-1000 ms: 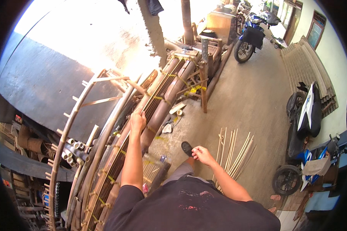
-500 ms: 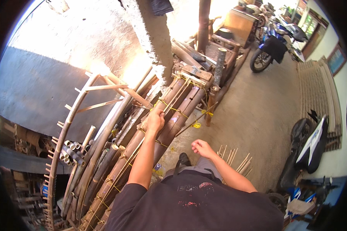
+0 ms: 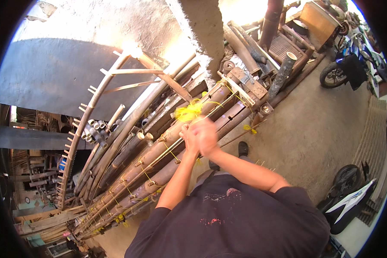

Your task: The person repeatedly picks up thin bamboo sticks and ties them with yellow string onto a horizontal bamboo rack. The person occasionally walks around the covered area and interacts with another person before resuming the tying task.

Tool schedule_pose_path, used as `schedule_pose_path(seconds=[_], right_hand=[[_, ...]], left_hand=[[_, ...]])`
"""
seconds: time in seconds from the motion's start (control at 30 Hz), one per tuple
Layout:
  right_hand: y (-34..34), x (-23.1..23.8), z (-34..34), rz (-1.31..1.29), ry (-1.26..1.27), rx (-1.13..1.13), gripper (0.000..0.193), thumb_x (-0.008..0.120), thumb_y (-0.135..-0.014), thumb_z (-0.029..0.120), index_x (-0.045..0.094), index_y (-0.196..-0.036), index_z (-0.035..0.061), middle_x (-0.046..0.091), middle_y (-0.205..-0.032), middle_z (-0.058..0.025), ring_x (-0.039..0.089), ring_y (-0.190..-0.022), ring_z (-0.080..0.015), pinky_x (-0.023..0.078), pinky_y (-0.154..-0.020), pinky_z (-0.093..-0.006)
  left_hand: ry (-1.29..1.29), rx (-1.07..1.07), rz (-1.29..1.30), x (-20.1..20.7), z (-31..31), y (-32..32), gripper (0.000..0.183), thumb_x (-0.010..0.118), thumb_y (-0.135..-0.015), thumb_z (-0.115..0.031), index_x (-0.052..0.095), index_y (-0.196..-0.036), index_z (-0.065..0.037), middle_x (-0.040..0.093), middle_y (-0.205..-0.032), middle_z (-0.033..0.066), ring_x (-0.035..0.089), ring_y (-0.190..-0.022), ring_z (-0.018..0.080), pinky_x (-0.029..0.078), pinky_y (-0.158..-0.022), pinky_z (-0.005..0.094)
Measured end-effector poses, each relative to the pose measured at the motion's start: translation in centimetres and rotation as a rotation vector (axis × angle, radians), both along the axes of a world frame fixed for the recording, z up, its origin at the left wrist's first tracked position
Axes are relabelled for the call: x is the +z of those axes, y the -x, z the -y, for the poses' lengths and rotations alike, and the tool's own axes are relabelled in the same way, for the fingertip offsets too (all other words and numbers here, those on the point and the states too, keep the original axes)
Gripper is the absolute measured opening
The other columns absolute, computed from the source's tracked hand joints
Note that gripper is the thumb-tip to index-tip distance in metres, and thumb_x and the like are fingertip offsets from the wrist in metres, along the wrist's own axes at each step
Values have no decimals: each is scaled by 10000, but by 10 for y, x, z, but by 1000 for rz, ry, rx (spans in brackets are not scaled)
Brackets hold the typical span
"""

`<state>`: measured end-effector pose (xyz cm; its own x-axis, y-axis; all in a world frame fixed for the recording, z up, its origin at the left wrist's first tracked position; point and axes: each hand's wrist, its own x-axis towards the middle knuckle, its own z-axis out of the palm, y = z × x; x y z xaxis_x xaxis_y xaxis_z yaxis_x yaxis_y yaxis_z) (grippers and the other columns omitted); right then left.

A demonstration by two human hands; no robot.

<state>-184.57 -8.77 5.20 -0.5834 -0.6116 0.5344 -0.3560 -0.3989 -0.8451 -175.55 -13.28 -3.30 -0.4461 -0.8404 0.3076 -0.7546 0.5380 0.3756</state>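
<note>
Working close together over the bamboo frame, the left hand and right hand met at the yellow cord knotted on its poles; motion blur hid whether either was closed on it. A loose knot risked slipping, I judged, letting poles shift toward the stacked timber and, farther off, the motorcycle.

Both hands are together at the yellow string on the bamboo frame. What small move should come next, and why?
Probably pull the yellow string snug around the bamboo poles. The left hand and right hand meet just below its loose bunch, which sits bundled on the poles, not drawn flat like the ties lower down.
</note>
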Motion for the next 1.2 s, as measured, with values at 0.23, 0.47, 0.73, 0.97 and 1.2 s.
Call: schedule_pose_path(seconds=[0.23, 0.47, 0.73, 0.97, 1.2], right_hand=[[72, 3, 117, -1025, -891, 254, 543, 433, -947, 595, 737, -1069, 162, 681, -1064, -171, 620, -1063, -293, 363, -946, -587], [85, 64, 42, -194, -621, 1239, 384, 528, -968, 303, 548, -700, 29, 595, -684, -152, 543, -615, -282, 450, -612, -396], [75, 0, -71, -334, -785, 968, 322, 532, -878, 258, 606, -670, 23, 598, -673, -217, 584, -620, -416, 455, -598, -500], [133, 6, -95, -278, -400, 651, 148, 604, -779, 112, 621, -891, 16, 646, -873, -159, 627, -841, -345, 491, -771, -431], [206, -15, -83, 1711, -78, -102, 183, 533, -952, 279, 569, -1045, 127, 601, -1002, -13, 563, -964, -166, 456, -883, -366]], left_hand=[[-229, 42, -157, 65, -6, 36, 136, 615, -935, -193, 679, -977, -81, 614, -790, 123, 548, -865, 307, 350, -757, 464], [-103, 81, -195, 36, -6, 20, 230, 553, -977, -268, 708, -999, -100, 657, -877, 145, 568, -928, 327, 353, -840, 484], [-670, 46, -740, 113, 63, 55, 260, 535, -1008, -189, 680, -907, 2, 617, -707, 26, 590, -695, 98, 451, -633, 258], [-406, 143, 267, 42, 163, 59, 298, 548, -927, -285, 708, -1024, -53, 697, -1032, 223, 664, -989, 398, 511, -821, 487], [-544, -112, -43, 77, 59, 166, 268, 530, -945, -322, 669, -1030, -109, 700, -1084, 170, 655, -1076, 324, 450, -861, 554]])
